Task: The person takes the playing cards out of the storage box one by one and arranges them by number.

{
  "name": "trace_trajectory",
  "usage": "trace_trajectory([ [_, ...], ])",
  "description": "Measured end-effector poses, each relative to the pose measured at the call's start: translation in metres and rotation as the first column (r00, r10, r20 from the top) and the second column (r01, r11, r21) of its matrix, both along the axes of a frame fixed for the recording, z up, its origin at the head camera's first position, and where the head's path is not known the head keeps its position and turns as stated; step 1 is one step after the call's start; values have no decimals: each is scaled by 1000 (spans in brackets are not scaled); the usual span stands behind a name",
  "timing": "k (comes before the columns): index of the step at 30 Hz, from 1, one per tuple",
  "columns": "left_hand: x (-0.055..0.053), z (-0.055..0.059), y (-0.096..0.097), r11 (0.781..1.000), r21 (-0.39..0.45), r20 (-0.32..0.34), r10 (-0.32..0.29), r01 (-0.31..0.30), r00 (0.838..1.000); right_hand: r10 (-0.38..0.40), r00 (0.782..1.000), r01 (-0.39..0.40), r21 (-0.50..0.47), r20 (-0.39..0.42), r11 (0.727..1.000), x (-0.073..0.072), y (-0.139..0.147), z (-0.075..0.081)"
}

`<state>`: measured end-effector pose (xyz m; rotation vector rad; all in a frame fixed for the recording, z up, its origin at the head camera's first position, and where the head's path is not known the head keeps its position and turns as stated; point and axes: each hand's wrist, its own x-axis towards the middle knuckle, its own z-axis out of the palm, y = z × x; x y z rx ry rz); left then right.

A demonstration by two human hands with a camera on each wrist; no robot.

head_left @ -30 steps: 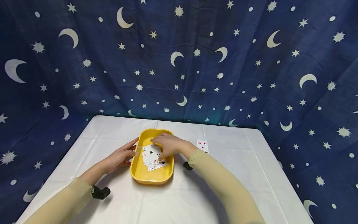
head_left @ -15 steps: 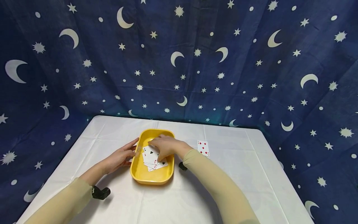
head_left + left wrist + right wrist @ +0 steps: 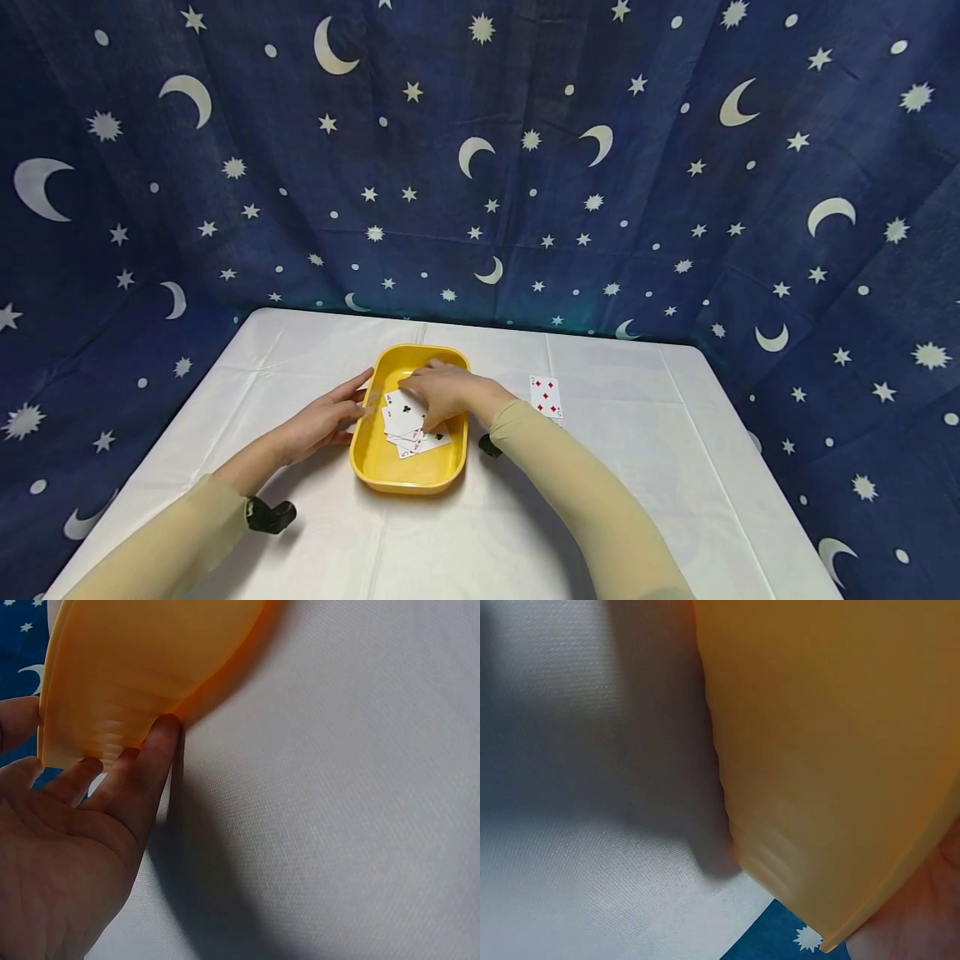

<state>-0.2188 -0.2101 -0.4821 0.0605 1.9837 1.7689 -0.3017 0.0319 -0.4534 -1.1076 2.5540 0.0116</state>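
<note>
A yellow plastic tub point(image 3: 408, 482) stands on the white-covered table. Several overlapping playing cards point(image 3: 406, 410) lie face up inside it, clubs and red cards among them. My right hand point(image 3: 448, 392) reaches over the tub's right wall, thumb and fingers spread over the cards; its fingertips are partly hidden, so whether it pinches one cannot be told. With extended fingers, my left hand point(image 3: 322, 423) touches the tub's left outer wall; the left wrist view shows those fingers point(image 3: 154, 746) against it. The right wrist view has mostly the tub's outer side point(image 3: 825, 750).
To the right of the tub a five of diamonds point(image 3: 546, 397) lies face up on the white tablecloth point(image 3: 637, 433). A dark blue curtain point(image 3: 420, 167) with moons and stars hangs behind and beside the table. Each wrist carries a dark strapped-on piece point(image 3: 270, 517).
My right hand has shifted slightly left inside the tub over the cards, then stayed almost still. The left hand and the tub have not visibly moved.
</note>
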Motion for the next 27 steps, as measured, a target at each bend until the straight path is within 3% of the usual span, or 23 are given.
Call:
trace_trajectory([
  [10,0,0,1,1000,14,5,-8,8,1000,2,1000,-2,5,-5,1000,-1,0,0],
  [27,1,2,0,1000,-10,4,-4,4,1000,-20,1000,21,-72,14,997,3,2,6],
])
